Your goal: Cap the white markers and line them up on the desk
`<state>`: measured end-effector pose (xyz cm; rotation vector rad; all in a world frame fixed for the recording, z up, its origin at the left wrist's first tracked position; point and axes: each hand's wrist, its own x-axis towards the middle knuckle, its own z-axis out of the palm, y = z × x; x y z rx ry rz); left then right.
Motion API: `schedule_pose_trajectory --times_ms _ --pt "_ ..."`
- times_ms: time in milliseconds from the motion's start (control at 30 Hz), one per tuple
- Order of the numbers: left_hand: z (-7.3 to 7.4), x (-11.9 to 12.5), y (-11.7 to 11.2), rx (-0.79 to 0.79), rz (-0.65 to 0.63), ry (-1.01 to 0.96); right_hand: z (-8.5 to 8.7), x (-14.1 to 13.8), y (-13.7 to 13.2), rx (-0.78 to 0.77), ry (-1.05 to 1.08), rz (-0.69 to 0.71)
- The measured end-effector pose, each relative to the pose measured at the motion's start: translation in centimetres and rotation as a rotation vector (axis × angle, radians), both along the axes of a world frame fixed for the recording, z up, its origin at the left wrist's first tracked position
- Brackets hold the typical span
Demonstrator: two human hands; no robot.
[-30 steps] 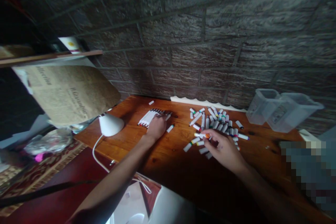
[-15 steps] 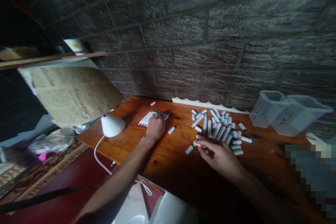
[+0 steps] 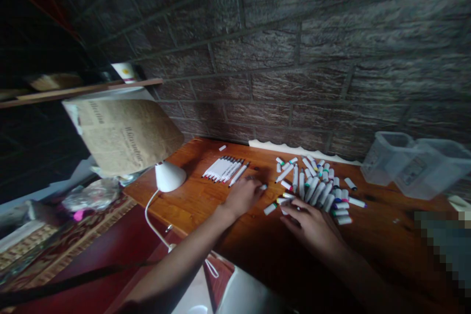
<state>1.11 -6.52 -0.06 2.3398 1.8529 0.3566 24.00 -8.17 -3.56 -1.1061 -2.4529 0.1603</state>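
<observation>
My left hand lies on the wooden table with its fingers curled over a loose white marker, whose end sticks out past the fingertips. A neat row of markers lies just behind and to the left of it. My right hand rests at the near edge of a loose pile of markers. Its bent fingers pinch a white marker there. Another white marker lies between the two hands.
A white lamp base with its cord stands at the table's left edge under a brown printed paper shade. Two clear plastic containers stand at the far right by the brick wall. A patterned rug lies below left.
My left hand left the row of markers and moved right onto the loose marker. My right hand drew back slightly to the pile's near edge. The view shifted left.
</observation>
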Motion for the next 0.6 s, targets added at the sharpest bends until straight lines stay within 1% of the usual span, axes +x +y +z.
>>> schedule_pose_trajectory --times_ms 67,100,133,167,200,267,300,367,433,533,600 --pt "0.6 0.0 2.0 -0.009 -0.041 -0.044 -0.1 -0.1 0.0 0.039 0.006 -0.009" --pt "1.1 -0.6 3.5 -0.009 -0.044 -0.055 -0.1 -0.3 -0.1 0.061 0.014 -0.012" --pt "1.8 -1.5 5.2 0.019 0.034 -0.033 -0.1 -0.5 -0.2 0.088 0.026 -0.013" --pt "2.6 -2.8 7.0 0.049 0.192 0.027 0.0 -0.9 -0.2 0.121 0.038 -0.005" --pt "3.4 -4.2 8.8 0.089 0.294 0.051 0.1 -1.3 -0.3 0.157 0.048 0.014" --pt "4.5 -7.3 12.0 0.125 0.432 0.080 0.2 -2.3 -0.4 0.235 0.065 0.073" --pt "4.8 -8.7 13.2 0.114 0.492 0.095 0.1 -2.8 -0.4 0.267 0.072 0.102" --pt "4.6 -11.1 14.7 0.057 0.550 0.120 -0.2 -3.6 -0.1 0.304 0.086 0.131" --pt "3.9 -12.6 15.2 -0.009 0.550 0.132 -0.9 -3.9 0.4 0.351 0.113 0.123" --pt "3.0 -13.7 15.5 -0.043 0.535 0.142 -1.7 -3.7 1.2 0.364 0.112 0.101" --pt "3.1 -13.6 15.7 -0.015 0.498 0.138 -1.7 -3.4 1.5 0.346 0.099 0.092"
